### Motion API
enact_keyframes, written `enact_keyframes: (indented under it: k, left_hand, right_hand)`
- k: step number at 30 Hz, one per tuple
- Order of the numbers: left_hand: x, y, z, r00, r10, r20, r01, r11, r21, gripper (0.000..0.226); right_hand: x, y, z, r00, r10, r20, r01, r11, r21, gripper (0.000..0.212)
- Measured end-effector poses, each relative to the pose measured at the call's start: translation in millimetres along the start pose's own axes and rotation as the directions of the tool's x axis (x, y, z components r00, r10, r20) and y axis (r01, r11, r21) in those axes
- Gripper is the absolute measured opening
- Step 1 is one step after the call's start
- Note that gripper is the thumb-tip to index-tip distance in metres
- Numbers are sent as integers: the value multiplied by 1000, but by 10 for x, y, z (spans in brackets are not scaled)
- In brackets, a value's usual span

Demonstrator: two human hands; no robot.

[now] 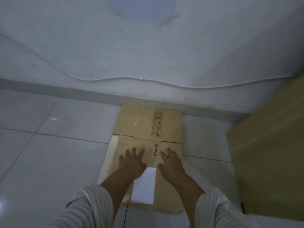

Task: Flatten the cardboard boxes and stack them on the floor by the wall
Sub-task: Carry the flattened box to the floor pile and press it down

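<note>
A flattened brown cardboard box [148,124] lies on the white tiled floor, its far edge against the base of the wall. It bears printed handling symbols, the word PICO and a white label [144,188] near its close end. My left hand [131,160] and my right hand [171,162] rest palm down on the box's middle, side by side, fingers spread, holding nothing. Striped sleeves cover both forearms.
A white wall [148,55] rises behind the box, with a thin white cable [115,78] running along it. A large tan cardboard or wooden panel [269,153] stands at the right. White floor tiles [49,153] spread to the left.
</note>
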State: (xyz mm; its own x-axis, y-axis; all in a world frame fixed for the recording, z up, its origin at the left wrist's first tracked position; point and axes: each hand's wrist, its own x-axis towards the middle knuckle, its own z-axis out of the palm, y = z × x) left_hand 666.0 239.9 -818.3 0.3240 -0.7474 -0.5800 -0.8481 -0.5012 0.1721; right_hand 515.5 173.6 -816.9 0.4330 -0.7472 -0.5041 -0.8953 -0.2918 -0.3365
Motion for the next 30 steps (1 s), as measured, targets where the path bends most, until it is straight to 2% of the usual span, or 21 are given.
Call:
enact_keyframes:
  k: [5, 11, 16, 20, 23, 25, 30]
  left_hand:
    - [-935, 757, -1368, 990, 74, -118, -69, 997, 45, 66]
    - [-2234, 1673, -2900, 947, 142, -288, -129, 990, 62, 65]
    - [-3232, 2483, -3857, 889, 199, -414, -195, 979, 52, 62]
    - [-3829, 3151, -4219, 840, 251, -481, -237, 967, 91, 61]
    - [-4253, 3609, -4226, 809, 298, -507, -260, 954, 146, 60]
    - [-4552, 3883, -4135, 797, 312, -517, -269, 950, 158, 60]
    - [-5273, 4537, -3921, 802, 348, -485, -301, 938, 174, 59]
  right_hand:
    - [-895, -306, -1500, 977, -63, -203, 86, 991, 106, 55]
    - [-2004, -437, -3410, 895, -197, -400, 199, 979, -36, 55]
    - [-2902, -294, -4665, 829, -206, -521, 204, 977, -61, 54]
    - [-3515, 27, -5303, 751, -225, -620, 221, 972, -86, 52]
    - [-4016, 399, -5506, 710, -217, -670, 227, 971, -73, 52]
    - [-4369, 646, -5555, 699, -197, -688, 228, 973, -46, 52]
    - [-5191, 1234, -5715, 733, -124, -669, 215, 975, 54, 51]
